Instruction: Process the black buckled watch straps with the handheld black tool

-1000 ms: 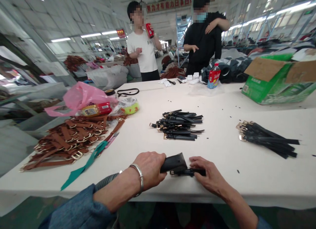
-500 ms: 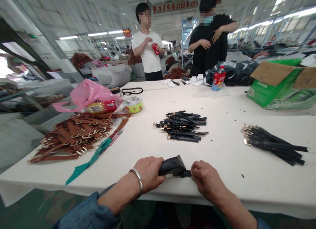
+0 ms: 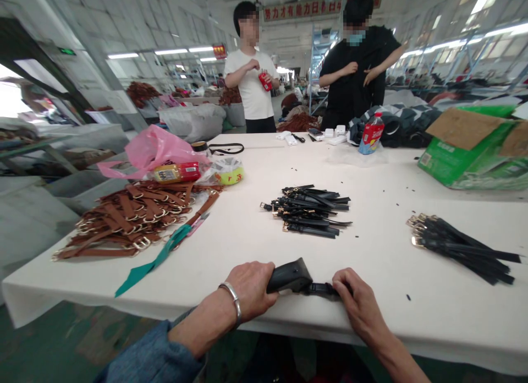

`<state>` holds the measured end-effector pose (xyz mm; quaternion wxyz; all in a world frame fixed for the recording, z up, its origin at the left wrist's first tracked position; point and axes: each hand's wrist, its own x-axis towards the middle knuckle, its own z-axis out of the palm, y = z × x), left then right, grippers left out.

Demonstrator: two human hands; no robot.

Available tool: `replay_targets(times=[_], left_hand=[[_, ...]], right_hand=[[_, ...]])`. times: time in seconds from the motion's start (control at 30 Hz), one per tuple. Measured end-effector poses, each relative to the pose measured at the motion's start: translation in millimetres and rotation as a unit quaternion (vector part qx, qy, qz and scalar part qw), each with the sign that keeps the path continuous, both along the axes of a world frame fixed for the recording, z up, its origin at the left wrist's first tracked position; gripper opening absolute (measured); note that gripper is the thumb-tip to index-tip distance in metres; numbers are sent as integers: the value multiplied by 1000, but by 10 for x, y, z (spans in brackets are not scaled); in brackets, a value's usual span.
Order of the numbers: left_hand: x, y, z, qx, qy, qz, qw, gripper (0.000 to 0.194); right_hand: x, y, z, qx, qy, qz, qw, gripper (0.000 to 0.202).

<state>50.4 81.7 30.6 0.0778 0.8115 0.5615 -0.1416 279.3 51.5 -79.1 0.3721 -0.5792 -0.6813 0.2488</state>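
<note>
My left hand [image 3: 252, 292], with a silver bangle at its wrist, is closed around the thick grip of a black handheld tool [image 3: 291, 275]. A short black strap [image 3: 320, 290] runs from under the tool's head to my right hand [image 3: 358, 297], whose thumb and fingers pinch its other end. The fingers hide that end, and the tool's working tip does not show. Beyond my hands lies a pile of black straps with gold buckles [image 3: 311, 209]. Another bundle of black buckled straps [image 3: 464, 248] rests farther right.
Brown buckled straps [image 3: 136, 215] heap at the left of the white table [image 3: 231, 223], beside a teal cloth strip [image 3: 154, 264]. A pink bag [image 3: 154, 146], a red bottle [image 3: 371, 134] and a green carton [image 3: 457, 152] stand farther back. Two people stand behind the table.
My right hand has moved a little to the right, away from the tool, and more of the black strap shows between them. My left hand keeps its hold on the tool.
</note>
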Motion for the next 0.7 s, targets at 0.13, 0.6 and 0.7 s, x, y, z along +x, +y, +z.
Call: replay_targets(times=[0.13, 0.6, 0.7], left_hand=[[-31, -6, -32, 1, -11, -2, 1000, 28], [-553, 344, -217, -9, -74, 115, 991, 44], [-606, 222, -337, 9, -107, 136, 985, 50]], right_hand=[[-21, -9, -30, -1, 23, -36, 999, 19], [-121, -47, -139, 6, -69, -27, 997, 23], [-80, -43, -175, 8, -87, -18, 996, 24]])
